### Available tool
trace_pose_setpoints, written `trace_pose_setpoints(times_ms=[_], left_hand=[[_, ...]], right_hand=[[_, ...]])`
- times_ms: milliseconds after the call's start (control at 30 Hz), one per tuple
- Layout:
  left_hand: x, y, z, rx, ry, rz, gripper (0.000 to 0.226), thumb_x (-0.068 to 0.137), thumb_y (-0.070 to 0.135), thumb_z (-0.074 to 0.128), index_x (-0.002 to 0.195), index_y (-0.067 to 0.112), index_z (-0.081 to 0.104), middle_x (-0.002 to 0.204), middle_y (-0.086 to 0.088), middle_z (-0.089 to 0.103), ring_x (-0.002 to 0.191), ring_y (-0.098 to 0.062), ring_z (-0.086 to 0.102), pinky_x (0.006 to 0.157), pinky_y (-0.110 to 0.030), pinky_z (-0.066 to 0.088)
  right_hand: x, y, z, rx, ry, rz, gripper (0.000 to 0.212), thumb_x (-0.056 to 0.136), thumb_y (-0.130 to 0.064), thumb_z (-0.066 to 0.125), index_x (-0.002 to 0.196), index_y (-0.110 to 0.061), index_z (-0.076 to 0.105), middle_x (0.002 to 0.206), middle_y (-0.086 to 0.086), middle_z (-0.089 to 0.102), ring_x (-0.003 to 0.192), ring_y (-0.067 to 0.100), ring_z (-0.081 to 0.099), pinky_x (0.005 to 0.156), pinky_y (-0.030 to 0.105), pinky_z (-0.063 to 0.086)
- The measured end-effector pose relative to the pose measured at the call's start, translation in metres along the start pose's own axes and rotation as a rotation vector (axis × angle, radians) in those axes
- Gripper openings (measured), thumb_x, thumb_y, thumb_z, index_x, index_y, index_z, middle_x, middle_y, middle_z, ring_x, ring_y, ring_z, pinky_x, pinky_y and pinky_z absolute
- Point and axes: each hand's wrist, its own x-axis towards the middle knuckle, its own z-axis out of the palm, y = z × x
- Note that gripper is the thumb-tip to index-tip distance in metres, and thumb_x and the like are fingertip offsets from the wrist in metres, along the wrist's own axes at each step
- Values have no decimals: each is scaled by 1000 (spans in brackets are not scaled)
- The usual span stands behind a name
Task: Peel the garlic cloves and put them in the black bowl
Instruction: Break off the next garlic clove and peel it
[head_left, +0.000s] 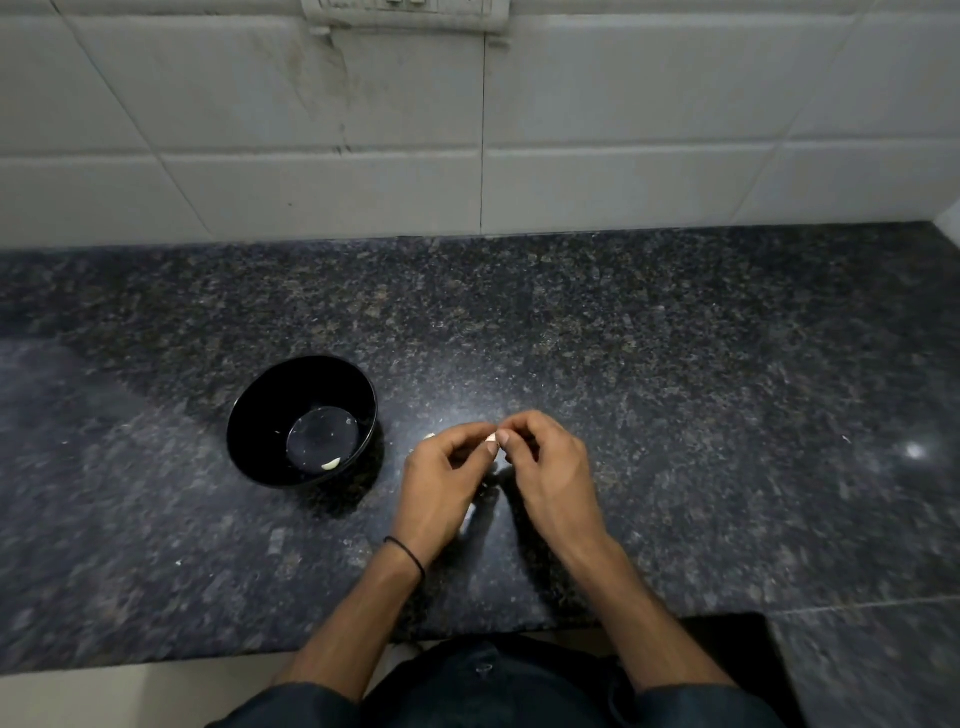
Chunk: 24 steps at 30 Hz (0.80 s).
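Clothing (493, 686), dark, is seen at the bottom edge, with both forearms extended forward over the near edge of the countertop (675, 389). A thin black band (408, 553) is worn on the left wrist.

Left hand (441, 478) and right hand (545, 467) are brought together fingertip to fingertip above the counter, right of centre. A garlic clove (491, 439) is pinched between them. Both hands are closed on it with curled fingers, and only a small pale part is exposed between the thumbs. How much skin is on it cannot be told.

A pale scrap (429, 436) is seen on the counter just beyond the left hand; whether it is skin or clove cannot be told.

The black bowl (270, 395) is placed upright on the counter to the left of the hands, near but apart from them. One peeled clove (331, 463) is seen inside it, at the near edge of the flat bottom.

Dark speckled granite is seen across the whole countertop. Beyond it, a white tiled wall (363, 130) is stained near the top centre, under a switch plate (405, 13) cut off by the frame.
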Motion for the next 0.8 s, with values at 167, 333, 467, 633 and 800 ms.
trace_pose_setpoints(times_ms=[167, 333, 467, 633, 800], left_hand=[[0, 8, -1, 105, 123, 38, 5, 88, 17, 77, 92, 17, 80, 83, 7, 77, 80, -9, 73, 74, -22, 55], [-1, 12, 1, 203, 181, 78, 7, 88, 17, 76, 83, 18, 80, 72, 10, 75, 69, -4, 70, 66, -18, 52], [0, 14, 3, 104, 151, 1, 9, 89, 10, 73, 82, 13, 78, 74, 3, 76, 67, -6, 69, 65, -22, 53], [0, 11, 9, -48, 157, -83, 12, 88, 2, 71, 78, 6, 75, 75, -8, 76, 69, -13, 69, 63, -25, 50], [1, 10, 11, 2, 167, -61, 14, 88, 3, 71, 75, 8, 74, 73, -5, 75, 68, -13, 70, 65, -29, 52]], right_hand=[[-3, -1, 2, 36, 42, 26, 7, 98, -19, 61, 96, -19, 67, 87, -9, 68, 83, 4, 63, 73, 19, 48], [-6, -8, 2, 164, 51, 62, 7, 97, -18, 64, 95, -18, 71, 83, -9, 72, 78, 3, 67, 68, 11, 48], [-3, -8, 5, 238, 55, 143, 16, 94, -12, 66, 81, -19, 71, 72, -4, 72, 68, 9, 67, 63, 24, 54], [-2, -9, 11, 233, 131, 208, 20, 91, -8, 68, 74, -19, 70, 68, -5, 71, 63, 6, 66, 61, 24, 53], [2, -6, 16, 272, 164, 326, 20, 92, -13, 69, 72, -17, 68, 65, -3, 71, 60, 8, 65, 63, 32, 56]])
